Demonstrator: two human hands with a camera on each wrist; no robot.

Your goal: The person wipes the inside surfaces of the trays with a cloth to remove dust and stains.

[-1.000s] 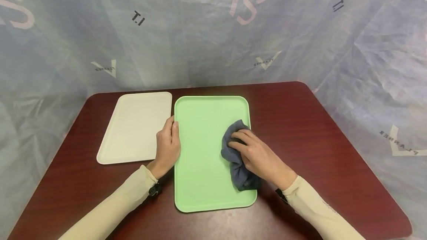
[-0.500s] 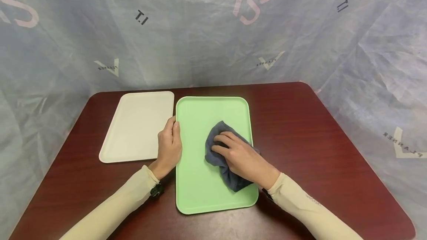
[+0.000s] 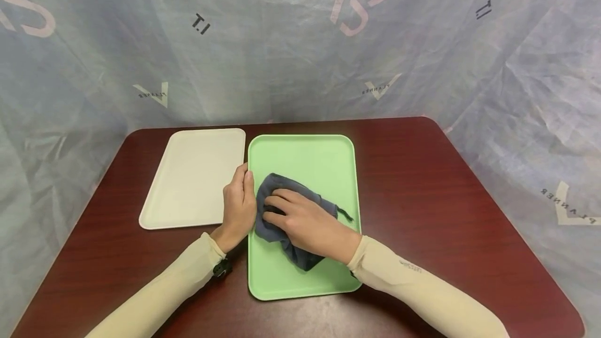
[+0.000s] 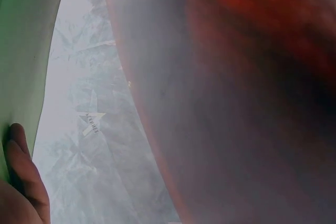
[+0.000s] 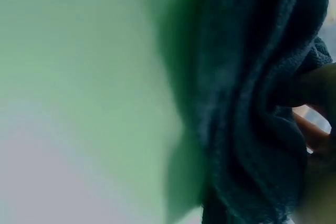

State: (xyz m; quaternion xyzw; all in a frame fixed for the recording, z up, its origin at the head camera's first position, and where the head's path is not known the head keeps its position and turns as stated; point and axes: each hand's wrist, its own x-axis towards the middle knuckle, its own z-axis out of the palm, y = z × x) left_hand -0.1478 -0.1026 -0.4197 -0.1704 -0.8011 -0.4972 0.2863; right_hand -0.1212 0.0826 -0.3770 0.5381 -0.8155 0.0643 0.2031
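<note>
Counter [image 3: 432,186], dark red. Green tray [image 3: 305,158] over it, contact unclear; white tray [image 3: 197,179] at its ten o'clock. Cloth [image 3: 298,255] on green tray, toward nine. Left hand [image 3: 238,207]: fingers gripping green tray's nine-o'clock rim. Right hand [image 3: 307,223]: fingers bunching cloth. Wiping, apparently; next stroke needs steady tray, even pressure.

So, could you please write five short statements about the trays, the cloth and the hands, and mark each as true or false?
1. The right hand holds a dark blue cloth on the green tray. True.
2. The white tray lies left of the green tray. True.
3. The left hand grips the white tray. False: it grips the green tray's left edge.
4. The cloth is spread out flat. False: it is bunched and folded.
5. The table is dark red. True.
</note>
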